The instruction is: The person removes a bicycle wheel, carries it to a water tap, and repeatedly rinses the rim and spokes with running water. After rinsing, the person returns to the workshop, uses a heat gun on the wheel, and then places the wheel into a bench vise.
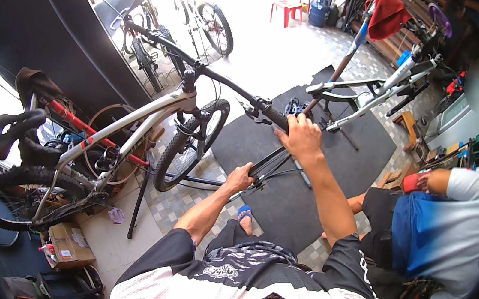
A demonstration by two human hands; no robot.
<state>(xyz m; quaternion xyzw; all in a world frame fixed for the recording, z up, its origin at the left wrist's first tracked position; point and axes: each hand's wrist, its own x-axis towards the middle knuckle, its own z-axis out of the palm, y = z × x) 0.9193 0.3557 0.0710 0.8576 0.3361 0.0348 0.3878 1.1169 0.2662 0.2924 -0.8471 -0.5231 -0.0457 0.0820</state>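
My right hand (303, 135) is closed on the end of the black handlebar grip (274, 113) of a silver bicycle (105, 138). Lower and nearer the middle, my left hand (239, 177) is wrapped round a long dark bar (263, 162), with thin cables or rods beside it; what this bar belongs to is unclear. The bicycle's front wheel (188, 146) stands left of my left hand.
A person (441, 224) in white and blue sits at the right. A white frame (381, 86) hangs on a stand over the black mat (329, 203). A red frame (71, 115), a cardboard box (70, 242), parked bicycles (219, 29) and a red chair (286, 4) surround me.
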